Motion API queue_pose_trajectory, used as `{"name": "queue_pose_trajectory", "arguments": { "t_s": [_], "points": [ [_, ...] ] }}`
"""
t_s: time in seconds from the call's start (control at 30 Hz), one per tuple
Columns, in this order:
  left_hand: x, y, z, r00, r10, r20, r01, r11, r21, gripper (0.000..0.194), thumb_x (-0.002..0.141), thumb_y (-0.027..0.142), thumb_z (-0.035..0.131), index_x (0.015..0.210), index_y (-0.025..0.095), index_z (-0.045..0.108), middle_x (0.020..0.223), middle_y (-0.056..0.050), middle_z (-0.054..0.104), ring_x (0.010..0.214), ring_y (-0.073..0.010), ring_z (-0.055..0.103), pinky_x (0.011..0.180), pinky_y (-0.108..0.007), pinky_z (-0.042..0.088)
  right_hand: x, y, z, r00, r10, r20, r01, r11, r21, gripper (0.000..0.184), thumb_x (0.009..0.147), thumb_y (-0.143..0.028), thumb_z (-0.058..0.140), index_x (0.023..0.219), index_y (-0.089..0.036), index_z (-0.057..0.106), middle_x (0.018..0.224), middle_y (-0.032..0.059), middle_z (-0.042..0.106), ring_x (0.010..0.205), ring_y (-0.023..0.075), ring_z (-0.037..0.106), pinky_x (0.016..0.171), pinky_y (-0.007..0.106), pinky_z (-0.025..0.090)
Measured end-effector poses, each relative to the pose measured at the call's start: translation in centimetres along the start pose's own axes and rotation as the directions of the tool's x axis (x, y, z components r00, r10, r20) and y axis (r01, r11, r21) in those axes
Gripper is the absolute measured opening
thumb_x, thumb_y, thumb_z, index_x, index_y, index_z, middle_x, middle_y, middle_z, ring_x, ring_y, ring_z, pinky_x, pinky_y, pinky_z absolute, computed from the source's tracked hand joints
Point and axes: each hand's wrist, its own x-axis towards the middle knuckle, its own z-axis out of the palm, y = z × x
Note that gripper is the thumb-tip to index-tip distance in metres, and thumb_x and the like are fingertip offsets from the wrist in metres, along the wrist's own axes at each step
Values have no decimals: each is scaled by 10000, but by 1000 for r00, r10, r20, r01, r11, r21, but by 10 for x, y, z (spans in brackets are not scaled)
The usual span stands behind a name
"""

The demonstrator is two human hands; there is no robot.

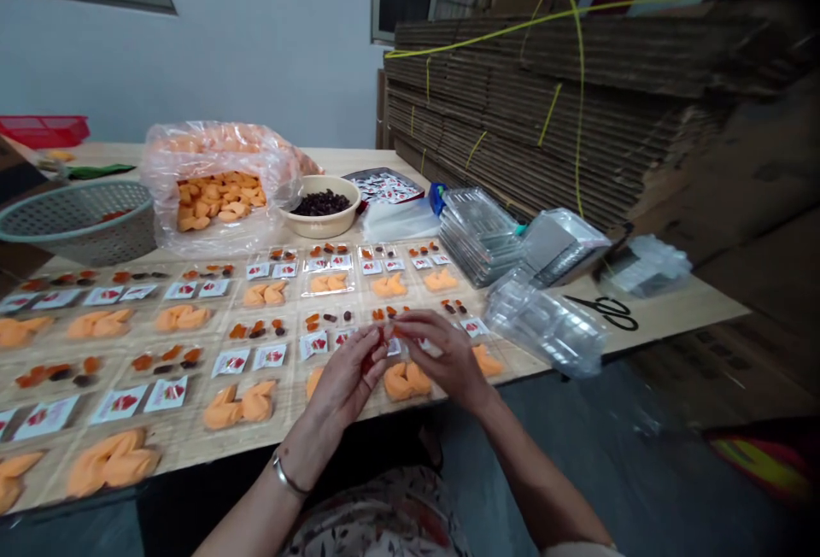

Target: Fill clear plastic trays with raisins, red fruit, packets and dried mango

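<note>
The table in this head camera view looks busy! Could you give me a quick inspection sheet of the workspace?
surface: light wooden tabletop, mostly covered by laid-out rows.
job's things: orange pieces, small dark and orange bits, red-printed sachets.
clutter: clear plastic containers, plastic bag of orange pieces, bowl of dark berries, grey basket, black scissors.
grippers: none; bare left hand and right hand meet over a small reddish piece; which holds it is unclear.
cables: nothing seen; only a yellow cord.
surroundings: stacked corrugated cardboard, white wall.
</note>
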Motion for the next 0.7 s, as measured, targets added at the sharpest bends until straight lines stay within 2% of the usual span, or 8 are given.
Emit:
{"name": "queue_pose_trajectory", "arguments": {
  "t_s": [0.07,0.13,0.2,0.27,0.37,0.53,0.7],
  "points": [
    [3,1,0,999,-34,-25,33,998,-44,132,800,96,685,929,85,660,799,-29,621,532,-25,465,417,-109,368,-3,26,-15,985,156,-76,-158,987,-20,205,907,-158,558,1061,-227,674,1077,67,691,1020,185,655,884,331,554],
    [5,4,-3,998,-43,-42,40,997,-73,111,836,61,625,944,63,651,832,-57,632,516,-25,460,397,-118,363,-7,59,-29,954,284,-96,-292,953,-79,212,864,-166,555,1026,-200,687,1036,80,703,937,195,670,801,324,567],
    [6,9,-9,998,-47,-46,43,995,-87,88,867,44,570,917,59,641,820,-59,623,501,-22,447,382,-118,355,-13,91,-38,921,385,-51,-389,911,-139,210,809,-165,566,969,-171,702,951,86,718,816,195,676,750,328,565],
    [6,13,-14,998,-47,-42,42,994,-97,109,892,38,528,898,61,635,808,-57,616,494,-20,442,376,-114,351,-20,116,-41,898,441,9,-432,884,-179,204,783,-153,562,918,-161,714,902,83,724,790,201,673,760,342,556],
    [5,17,-19,998,-36,-43,31,995,-100,143,913,36,492,912,65,632,812,-63,617,490,-20,446,378,-113,364,-25,134,-38,888,448,104,-420,882,-214,211,786,-124,555,899,-177,725,916,74,732,857,211,675,834,364,537],
    [0,24,-21,998,-41,-54,36,995,-92,174,933,30,442,926,61,613,809,-73,613,465,-14,415,363,-115,346,-24,135,-36,934,313,172,-244,912,-331,147,839,-137,592,870,-177,731,1075,118,702,1028,248,625,944,424,476],
    [-6,51,-30,997,-13,-81,-1,985,-174,225,964,49,368,932,73,589,790,-72,601,464,-19,404,368,-110,350,-21,123,-48,945,260,200,-165,904,-395,151,898,-173,557,848,-182,700,905,96,709,886,236,631,857,392,495]
  ]
}}
